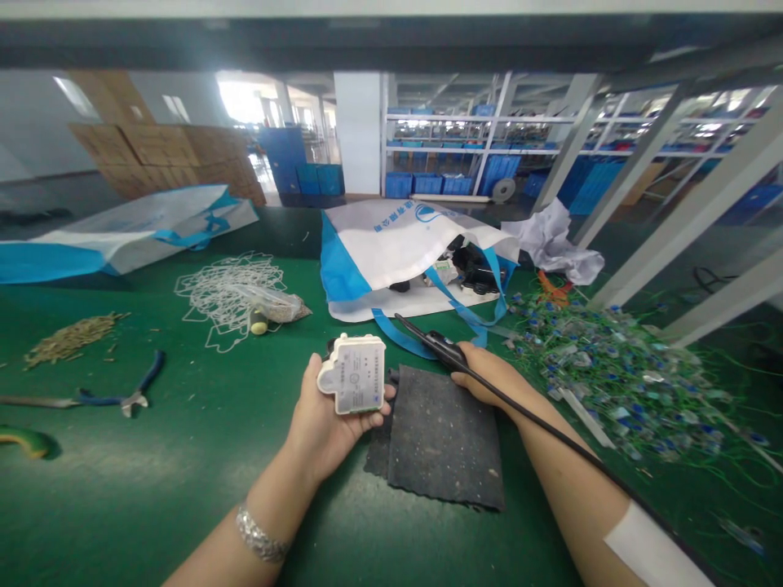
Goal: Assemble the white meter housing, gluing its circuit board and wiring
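My left hand [333, 432] is closed around a cream plastic housing [358, 375] with a printed grey label, held up face towards me. Part of something black shows behind its upper left edge. In my right hand [489, 375] is a black corded tool [446, 350], its slim tip pointing up and left. The tool's black cable [550, 428] runs back along my right forearm. Below and between the hands, a dark grey cloth pad [446, 440] lies on the green table [245, 505]. The fingers under the tool are partly hidden.
A white-and-blue bag [379, 253] holding black parts stands behind. White wire pieces [226, 285], brass-coloured pins [73, 338] and blue-handled pliers [131, 395] lie left. Green-wired seals [612, 383] heap at right, beside crumpled paper [556, 240] and slanted metal posts [661, 204].
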Tool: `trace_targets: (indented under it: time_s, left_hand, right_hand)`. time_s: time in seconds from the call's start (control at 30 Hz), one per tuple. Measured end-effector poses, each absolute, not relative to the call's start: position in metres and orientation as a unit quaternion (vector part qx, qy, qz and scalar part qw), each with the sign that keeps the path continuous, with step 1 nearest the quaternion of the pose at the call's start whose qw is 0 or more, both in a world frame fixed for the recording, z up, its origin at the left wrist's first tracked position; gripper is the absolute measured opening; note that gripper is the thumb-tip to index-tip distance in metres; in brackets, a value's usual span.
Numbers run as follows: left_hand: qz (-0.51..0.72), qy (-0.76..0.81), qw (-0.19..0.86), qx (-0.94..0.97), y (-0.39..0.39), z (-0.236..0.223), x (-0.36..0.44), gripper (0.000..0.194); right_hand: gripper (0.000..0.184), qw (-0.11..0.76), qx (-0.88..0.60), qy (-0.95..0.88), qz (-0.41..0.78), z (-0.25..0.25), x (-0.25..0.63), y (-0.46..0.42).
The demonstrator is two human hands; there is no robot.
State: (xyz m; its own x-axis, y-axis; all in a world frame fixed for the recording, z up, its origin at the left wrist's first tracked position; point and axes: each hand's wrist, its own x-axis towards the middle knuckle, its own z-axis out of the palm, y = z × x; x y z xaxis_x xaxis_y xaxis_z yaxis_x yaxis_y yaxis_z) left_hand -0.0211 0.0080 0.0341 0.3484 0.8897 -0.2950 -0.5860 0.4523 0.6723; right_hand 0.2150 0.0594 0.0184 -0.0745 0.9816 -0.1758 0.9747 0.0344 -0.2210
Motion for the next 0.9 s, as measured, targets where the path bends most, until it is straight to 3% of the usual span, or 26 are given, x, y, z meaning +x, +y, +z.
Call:
trace_targets:
  time_s: [0.9]
  left_hand:
    - [0.464,0.338,0.750,0.328,-0.002,0.024,-0.012,0.059]
  right_hand:
    - [0.033,0.012,-0.674,-0.730,0.116,0.020,0.211,0.057]
